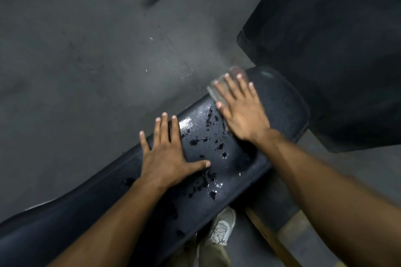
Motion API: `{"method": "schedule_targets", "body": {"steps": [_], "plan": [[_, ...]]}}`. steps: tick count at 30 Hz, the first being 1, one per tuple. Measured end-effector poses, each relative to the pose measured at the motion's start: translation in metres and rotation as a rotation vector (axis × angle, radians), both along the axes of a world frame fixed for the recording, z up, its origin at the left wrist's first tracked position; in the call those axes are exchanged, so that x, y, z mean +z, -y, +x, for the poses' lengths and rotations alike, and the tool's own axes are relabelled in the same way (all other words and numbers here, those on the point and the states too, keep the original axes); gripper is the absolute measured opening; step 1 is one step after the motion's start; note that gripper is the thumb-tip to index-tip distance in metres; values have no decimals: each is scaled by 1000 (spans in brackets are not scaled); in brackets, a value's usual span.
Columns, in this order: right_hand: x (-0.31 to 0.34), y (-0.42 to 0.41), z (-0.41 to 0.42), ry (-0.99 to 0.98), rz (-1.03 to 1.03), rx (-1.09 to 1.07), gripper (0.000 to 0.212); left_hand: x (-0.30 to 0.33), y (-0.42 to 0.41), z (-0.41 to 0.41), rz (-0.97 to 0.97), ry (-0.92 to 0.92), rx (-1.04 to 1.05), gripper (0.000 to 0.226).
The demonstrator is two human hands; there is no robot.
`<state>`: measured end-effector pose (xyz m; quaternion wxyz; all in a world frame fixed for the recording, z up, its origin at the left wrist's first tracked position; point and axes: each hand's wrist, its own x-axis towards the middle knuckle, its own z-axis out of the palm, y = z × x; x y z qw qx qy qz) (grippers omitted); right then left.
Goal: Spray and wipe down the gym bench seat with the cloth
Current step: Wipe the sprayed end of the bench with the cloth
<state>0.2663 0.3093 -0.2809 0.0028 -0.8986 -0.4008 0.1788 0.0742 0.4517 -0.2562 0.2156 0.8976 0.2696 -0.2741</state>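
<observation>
Flat and spread, the right hand (239,108) presses the grey cloth (219,90) onto the wet black bench seat (280,102) near its far end; the left hand (167,154), fingers splayed, rests on the surface beside the droplets (208,136).

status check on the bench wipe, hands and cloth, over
Right hand flat, pressing cloth on bench seat. Left hand flat, bracing the seat. Wet spray patches between hands. Nothing in the way.

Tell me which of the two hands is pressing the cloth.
The right hand: it presses the cloth flat on the bench seat. The left hand rests bare.
</observation>
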Motion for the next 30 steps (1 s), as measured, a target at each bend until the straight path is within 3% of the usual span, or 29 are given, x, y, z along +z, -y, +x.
{"method": "schedule_targets", "body": {"steps": [6,13,15,19,23,25,30], "plan": [[-1,28,-34,-5,8,131,62,-7,3,-5,-22,-102,-37,156],[-7,12,20,8,7,-263,61,-13,4,-5,-8,-106,-49,156],[-1,-8,8,-26,-7,-201,62,-13,4,-5,-9,-108,-44,156],[1,-24,-44,-54,8,147,61,-10,4,-3,-18,-136,-31,157],[-3,3,-48,-39,40,216,62,-9,4,-2,-24,-156,-41,157],[-3,28,-32,2,17,164,62,-10,4,-3,-16,-144,-41,157],[0,112,14,37,-52,-248,64,-10,5,-4,-1,-113,-34,158]]}}
